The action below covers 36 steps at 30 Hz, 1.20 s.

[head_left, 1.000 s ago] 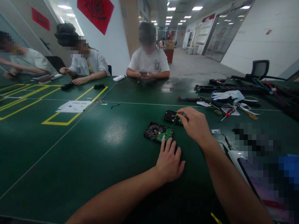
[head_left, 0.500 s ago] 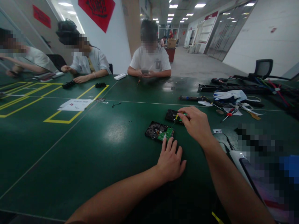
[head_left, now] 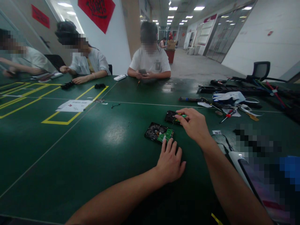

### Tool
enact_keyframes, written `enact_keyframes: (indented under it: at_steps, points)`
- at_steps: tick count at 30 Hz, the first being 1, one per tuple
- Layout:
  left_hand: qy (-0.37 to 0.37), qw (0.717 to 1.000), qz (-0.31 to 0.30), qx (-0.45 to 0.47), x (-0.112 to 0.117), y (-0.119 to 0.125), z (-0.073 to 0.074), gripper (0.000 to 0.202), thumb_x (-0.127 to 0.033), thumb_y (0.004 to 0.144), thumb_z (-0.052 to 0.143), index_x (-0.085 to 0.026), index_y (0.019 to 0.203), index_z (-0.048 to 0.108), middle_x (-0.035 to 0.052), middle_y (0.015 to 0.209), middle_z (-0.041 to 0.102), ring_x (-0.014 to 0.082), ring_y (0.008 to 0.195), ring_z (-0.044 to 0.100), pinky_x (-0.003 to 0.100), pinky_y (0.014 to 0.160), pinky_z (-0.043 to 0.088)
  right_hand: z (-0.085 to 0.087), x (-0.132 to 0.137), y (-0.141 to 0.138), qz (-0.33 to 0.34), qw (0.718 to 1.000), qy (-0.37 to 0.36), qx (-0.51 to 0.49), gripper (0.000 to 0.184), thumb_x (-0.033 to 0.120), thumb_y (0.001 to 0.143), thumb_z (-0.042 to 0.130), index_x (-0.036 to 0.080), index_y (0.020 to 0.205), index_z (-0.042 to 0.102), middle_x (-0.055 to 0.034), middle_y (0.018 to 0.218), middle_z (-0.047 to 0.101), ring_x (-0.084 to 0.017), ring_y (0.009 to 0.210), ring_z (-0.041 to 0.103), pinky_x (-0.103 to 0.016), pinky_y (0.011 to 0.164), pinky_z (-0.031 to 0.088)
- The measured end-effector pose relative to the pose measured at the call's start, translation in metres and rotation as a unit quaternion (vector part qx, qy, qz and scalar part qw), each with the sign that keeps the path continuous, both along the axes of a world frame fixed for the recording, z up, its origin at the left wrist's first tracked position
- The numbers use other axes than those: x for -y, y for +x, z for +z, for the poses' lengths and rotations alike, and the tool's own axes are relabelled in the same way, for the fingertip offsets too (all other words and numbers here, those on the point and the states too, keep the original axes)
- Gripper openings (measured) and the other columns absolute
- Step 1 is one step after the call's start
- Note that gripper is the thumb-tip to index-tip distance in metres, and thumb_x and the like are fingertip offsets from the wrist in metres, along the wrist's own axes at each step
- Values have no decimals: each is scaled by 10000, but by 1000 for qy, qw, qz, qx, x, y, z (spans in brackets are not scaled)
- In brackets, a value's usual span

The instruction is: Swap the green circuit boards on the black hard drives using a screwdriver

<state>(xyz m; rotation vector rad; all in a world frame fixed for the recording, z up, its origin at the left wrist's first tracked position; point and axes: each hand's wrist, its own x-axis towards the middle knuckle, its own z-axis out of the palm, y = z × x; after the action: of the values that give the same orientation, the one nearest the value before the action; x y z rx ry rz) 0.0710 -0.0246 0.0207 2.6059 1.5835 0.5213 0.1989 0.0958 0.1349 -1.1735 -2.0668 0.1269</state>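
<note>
A hard drive (head_left: 154, 131) lies flat on the green table, its green circuit board (head_left: 167, 135) facing up. My left hand (head_left: 170, 161) rests at its near edge, fingers stretched and apart, fingertips touching the board side. Above the drive's far right corner, my right hand (head_left: 193, 125) pinches a small screwdriver (head_left: 179, 113) with a little yellow showing; its thin shaft points down toward the board, and the tip is too small to make out. Behind it sits a second hard drive (head_left: 170, 116), partly covered by my right hand.
Tiny screws (head_left: 128, 124) lie left of the drives. To the right are a red-handled screwdriver (head_left: 228, 115), white gloves (head_left: 228, 97) and cables. A paper sheet (head_left: 74, 106) lies inside yellow tape. Across the table a person (head_left: 150, 61) holds a phone; two others sit left.
My right hand stays over the near drive, with the screwdriver shaft less visible than before. My left hand keeps its place. The person opposite has raised the phone slightly.
</note>
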Motion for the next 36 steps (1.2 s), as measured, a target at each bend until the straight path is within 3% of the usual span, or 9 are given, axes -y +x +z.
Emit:
enact_keyframes:
  at_steps: [6,12,17,21,28,32,36]
  points:
    - [-7,1000,-3,-1,0,0,2,580,-531,994,422,-115,1373,566,205,1519,481,414,1511,288,656,1259,148,-1,0,1,-1,1000,-20,6,217,244,956,578,228,1135,699,-70,1090,757,-240,870,726,-377,786,546]
    - [-5,1000,-2,1,0,0,2,594,-553,1012,385,-116,1371,568,205,1523,481,408,1511,293,655,1258,149,-1,-3,4,22,999,-36,-4,250,280,968,587,246,1175,722,-65,1189,740,-211,839,713,-365,772,552]
    - [1,1000,-1,3,-1,0,3,634,-603,1019,345,-121,1353,585,200,1505,501,405,1506,307,652,1252,170,-1,-3,3,-18,1000,-8,21,268,401,960,633,228,1134,740,-95,1054,736,-230,832,688,-384,779,539]
    - [9,1000,-3,20,-1,-1,2,707,-682,1000,316,-120,1300,622,205,1467,533,409,1481,347,644,1250,182,0,-2,2,-19,999,10,34,193,329,969,605,222,1056,739,-88,1026,749,-257,922,697,-397,848,522]
    - [26,999,3,33,-1,-2,1,570,-568,1026,348,-146,1263,649,185,1466,542,384,1473,364,635,1246,208,-3,-3,1,-2,1000,-13,4,247,277,970,567,219,1168,704,-81,1139,750,-247,925,713,-370,811,527]
    - [22,999,7,27,-3,-2,1,478,-486,1038,366,-162,1236,657,162,1481,536,364,1466,379,625,1244,230,-5,-4,0,-17,1000,-7,17,254,342,970,588,218,1161,703,-91,1119,743,-242,847,701,-374,787,520]
    - [18,1000,16,20,-6,0,-1,491,-509,1049,358,-165,1239,653,152,1473,545,359,1462,386,618,1245,243,-5,-4,0,-53,997,16,60,289,407,982,579,198,1139,704,-113,1026,736,-275,855,689,-400,791,505]
